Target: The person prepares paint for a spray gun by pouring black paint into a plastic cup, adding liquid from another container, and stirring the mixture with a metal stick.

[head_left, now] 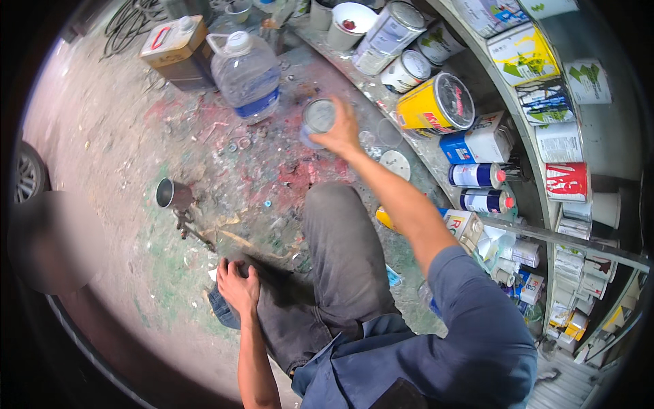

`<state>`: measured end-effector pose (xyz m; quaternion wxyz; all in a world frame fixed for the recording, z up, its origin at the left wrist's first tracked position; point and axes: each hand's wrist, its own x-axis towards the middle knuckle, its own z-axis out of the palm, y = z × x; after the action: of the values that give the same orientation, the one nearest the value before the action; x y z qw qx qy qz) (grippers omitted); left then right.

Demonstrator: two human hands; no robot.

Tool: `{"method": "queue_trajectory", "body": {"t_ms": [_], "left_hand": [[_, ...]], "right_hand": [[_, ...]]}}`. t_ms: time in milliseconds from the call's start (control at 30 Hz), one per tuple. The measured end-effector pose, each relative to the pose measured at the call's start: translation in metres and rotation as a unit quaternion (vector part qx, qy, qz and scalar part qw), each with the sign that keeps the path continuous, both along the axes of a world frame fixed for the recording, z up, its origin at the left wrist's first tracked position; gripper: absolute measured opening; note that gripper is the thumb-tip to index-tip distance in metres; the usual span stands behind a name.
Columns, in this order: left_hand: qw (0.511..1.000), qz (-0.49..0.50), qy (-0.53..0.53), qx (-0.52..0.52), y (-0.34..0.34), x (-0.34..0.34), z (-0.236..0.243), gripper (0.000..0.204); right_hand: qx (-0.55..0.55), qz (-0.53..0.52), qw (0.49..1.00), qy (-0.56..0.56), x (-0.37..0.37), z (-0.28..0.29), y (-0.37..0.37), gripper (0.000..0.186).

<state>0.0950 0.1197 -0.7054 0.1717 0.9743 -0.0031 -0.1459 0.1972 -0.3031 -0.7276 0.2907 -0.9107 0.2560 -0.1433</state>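
My right hand (340, 129) reaches far forward with its fingers and thumb closed round the side of a clear plastic cup (319, 117). The cup's round top looks greyish; what is inside cannot be made out. My left hand (238, 285) rests on my bent leg, its fingers apart over the dark trousers and nothing seen in them. Beyond that hand a spray gun (185, 221) with a dark metal cup (174, 195) stands on the stained floor. Just left of the clear cup is a large clear jug (246, 78) with a white cap and blue label.
A rectangular metal can (178, 51) stands beyond the jug. Paint cans, a yellow tub (436, 102) and blue bottles (473, 175) line the shelves (381, 102) at right. A white disc (395, 165) lies below them. A car wheel (30, 172) is at far left.
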Motion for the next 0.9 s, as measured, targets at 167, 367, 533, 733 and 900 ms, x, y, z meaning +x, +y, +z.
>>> {"method": "queue_trajectory", "body": {"t_ms": [167,367,533,733,900], "left_hand": [[1.0,0.003,0.015,-0.007,0.001,-0.001,0.003,0.029],[1.0,0.009,0.027,-0.008,-0.003,0.0,0.007,0.029],[1.0,-0.015,0.023,0.004,-0.005,-0.003,0.005,0.03],[0.999,-0.036,0.016,-0.01,-0.001,-0.009,0.005,0.029],[0.999,-0.039,0.023,-0.003,0.003,-0.005,0.01,0.028]], "right_hand": [[0.005,-0.001,0.986,0.165,0.002,-0.002,0.007,0.116],[-0.238,-0.071,0.968,-0.02,0.01,0.05,-0.134,0.078],[-0.308,-0.127,0.915,0.229,0.034,0.108,-0.207,0.089],[-0.223,-0.165,0.888,0.367,0.056,0.092,-0.259,0.11],[-0.189,-0.151,0.889,0.388,0.059,0.097,-0.261,0.122]]}}
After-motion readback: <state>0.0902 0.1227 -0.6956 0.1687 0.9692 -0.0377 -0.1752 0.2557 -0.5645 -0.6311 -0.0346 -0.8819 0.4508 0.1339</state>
